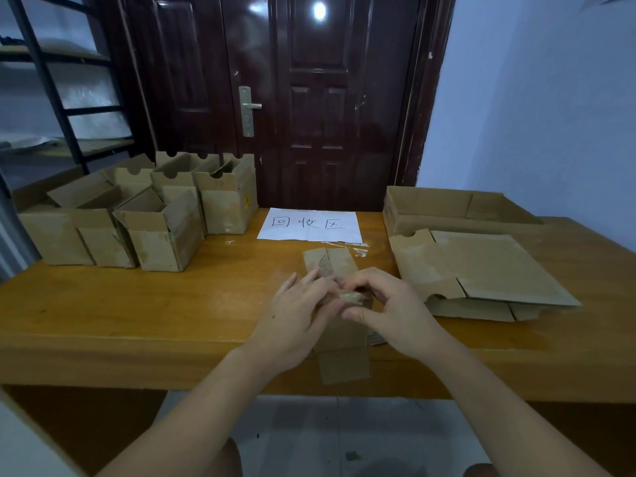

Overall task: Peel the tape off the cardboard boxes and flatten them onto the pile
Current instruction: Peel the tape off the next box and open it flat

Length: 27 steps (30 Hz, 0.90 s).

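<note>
A small box (339, 304) is held at the near middle of the table (137, 304) by both hands: the left hand (296, 315) and right hand (389, 308) pinch a wad of tape (351, 297) at its top. Behind it, a paper sheet (311, 224) is handwritten "回收区". Flattened boxes form the pile (481, 273) at right; open boxes (137, 211) are grouped at left.

both hands (344, 304) on a cardboard box (339, 342)

"回收区" on white paper sheet (309, 224)
</note>
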Each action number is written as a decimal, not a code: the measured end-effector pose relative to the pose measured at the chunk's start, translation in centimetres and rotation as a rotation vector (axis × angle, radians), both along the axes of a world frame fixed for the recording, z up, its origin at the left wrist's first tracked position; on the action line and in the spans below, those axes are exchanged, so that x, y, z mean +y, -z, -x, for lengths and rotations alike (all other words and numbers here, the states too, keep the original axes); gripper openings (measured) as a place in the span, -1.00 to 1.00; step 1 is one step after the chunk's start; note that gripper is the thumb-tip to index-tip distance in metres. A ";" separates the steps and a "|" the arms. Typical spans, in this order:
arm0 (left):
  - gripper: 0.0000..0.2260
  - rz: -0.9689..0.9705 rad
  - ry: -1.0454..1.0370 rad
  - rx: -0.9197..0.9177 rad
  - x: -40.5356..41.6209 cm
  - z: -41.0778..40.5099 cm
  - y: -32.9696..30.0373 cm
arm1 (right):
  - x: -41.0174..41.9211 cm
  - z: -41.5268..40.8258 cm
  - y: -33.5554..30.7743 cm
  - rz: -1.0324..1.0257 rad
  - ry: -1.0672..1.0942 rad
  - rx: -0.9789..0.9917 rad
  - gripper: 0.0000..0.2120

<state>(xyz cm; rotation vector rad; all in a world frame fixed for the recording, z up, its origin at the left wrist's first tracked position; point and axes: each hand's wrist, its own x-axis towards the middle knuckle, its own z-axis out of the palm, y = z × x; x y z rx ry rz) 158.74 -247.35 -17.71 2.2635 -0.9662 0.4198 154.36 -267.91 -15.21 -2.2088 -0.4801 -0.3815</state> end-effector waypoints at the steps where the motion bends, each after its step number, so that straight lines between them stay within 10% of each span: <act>1: -0.64 -0.015 0.002 -0.001 0.0 0.0 -0.1 | -0.1 0.0 0.0 -0.016 -0.003 -0.010 -0.75; 16: -0.63 0.021 -0.116 0.008 -0.9 -1.5 -3.6 | 0.3 -1.1 -0.3 0.159 0.151 -0.189 -0.52; 27: -0.61 0.011 -0.114 0.084 -4.0 -6.7 -7.7 | -0.7 -6.3 -4.3 0.248 0.325 -0.490 -0.80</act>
